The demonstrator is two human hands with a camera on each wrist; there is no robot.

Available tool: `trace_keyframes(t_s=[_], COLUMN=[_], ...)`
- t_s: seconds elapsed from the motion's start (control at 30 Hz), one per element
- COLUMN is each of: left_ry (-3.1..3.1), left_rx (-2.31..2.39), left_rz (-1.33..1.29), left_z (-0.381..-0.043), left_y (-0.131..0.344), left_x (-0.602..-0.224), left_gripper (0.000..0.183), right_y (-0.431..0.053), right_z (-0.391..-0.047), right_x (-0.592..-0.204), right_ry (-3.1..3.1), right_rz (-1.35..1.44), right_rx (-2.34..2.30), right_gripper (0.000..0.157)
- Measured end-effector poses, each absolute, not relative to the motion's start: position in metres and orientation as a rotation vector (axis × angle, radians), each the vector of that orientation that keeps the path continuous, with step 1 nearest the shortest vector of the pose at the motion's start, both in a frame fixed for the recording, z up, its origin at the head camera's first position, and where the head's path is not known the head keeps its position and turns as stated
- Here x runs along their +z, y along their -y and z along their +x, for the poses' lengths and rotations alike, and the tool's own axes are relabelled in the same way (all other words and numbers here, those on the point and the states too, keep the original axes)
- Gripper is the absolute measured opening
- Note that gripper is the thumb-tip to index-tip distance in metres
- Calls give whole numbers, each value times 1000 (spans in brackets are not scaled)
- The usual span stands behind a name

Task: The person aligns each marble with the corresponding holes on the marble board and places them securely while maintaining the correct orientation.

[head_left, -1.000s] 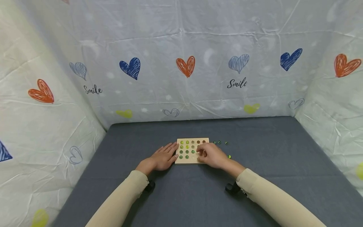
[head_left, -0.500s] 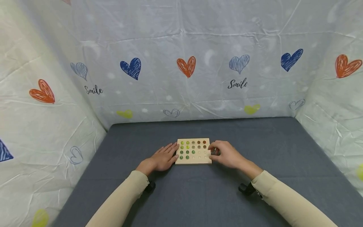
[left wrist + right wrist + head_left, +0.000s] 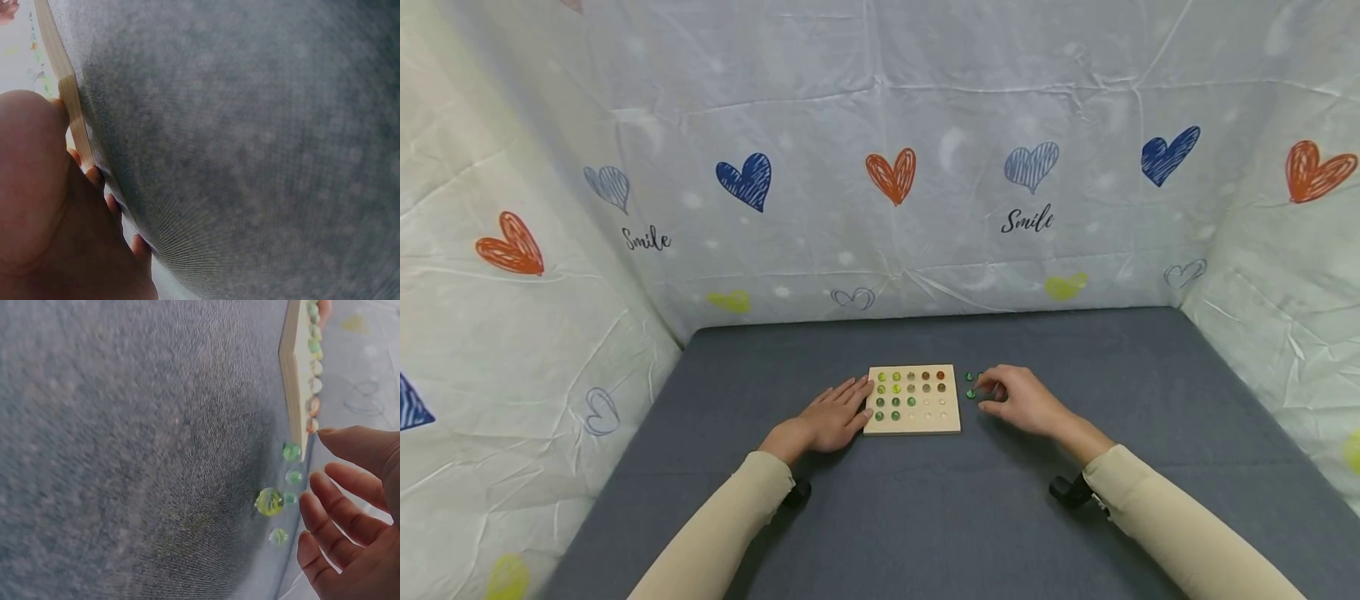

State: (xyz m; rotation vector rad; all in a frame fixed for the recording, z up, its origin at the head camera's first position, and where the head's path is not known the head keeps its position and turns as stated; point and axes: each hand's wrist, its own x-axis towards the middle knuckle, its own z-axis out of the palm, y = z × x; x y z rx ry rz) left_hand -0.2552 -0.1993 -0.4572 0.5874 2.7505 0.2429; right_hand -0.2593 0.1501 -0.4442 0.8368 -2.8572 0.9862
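Note:
A pale wooden board [image 3: 917, 423] with rows of round hollows lies on the grey cloth. Yellow-green, green and brownish-red glass marbles [image 3: 896, 389] fill the left and far hollows; several at the near right are bare. My left hand [image 3: 837, 417] rests flat at the board's left edge, fingertips and thumb right at its rim. My right hand [image 3: 1018, 400] hovers right of the board, thumb and fingers apart, holding nothing. Close to its fingertips lies a green marble [image 3: 971, 393]. In the right wrist view a larger-looking yellow-green marble [image 3: 270, 502] lies below the fingers [image 3: 334, 515].
More loose green marbles [image 3: 968, 377] lie beyond the board's right edge, partly hidden by the right hand. The dark grey tabletop [image 3: 880, 517] reaches back to a pale curtain [image 3: 820, 250] printed with hearts. A black wrist camera [image 3: 1070, 492] hangs under the right sleeve.
My right hand has moved right, from over the board's right part to past its edge, uncovering the bare hollows and a green marble. The left hand stays where it was.

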Motion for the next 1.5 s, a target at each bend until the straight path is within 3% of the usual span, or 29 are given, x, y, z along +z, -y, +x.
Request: trace_keyframes(t_s=[0.43,1.5], left_ry=[-2759,-2763], left_rx=[236,265], left_rz=[589,577], left_z=[-252,-260], left_y=[200,202], left_x=[-454,-465], left_gripper=[62,63], right_y=[-141,-131], right_z=[-275,-290], right_x=[-455,-459], right_ry=[2898,2958], right_rz=[840,741], right_rx=[996,982], right_gripper=[29,13])
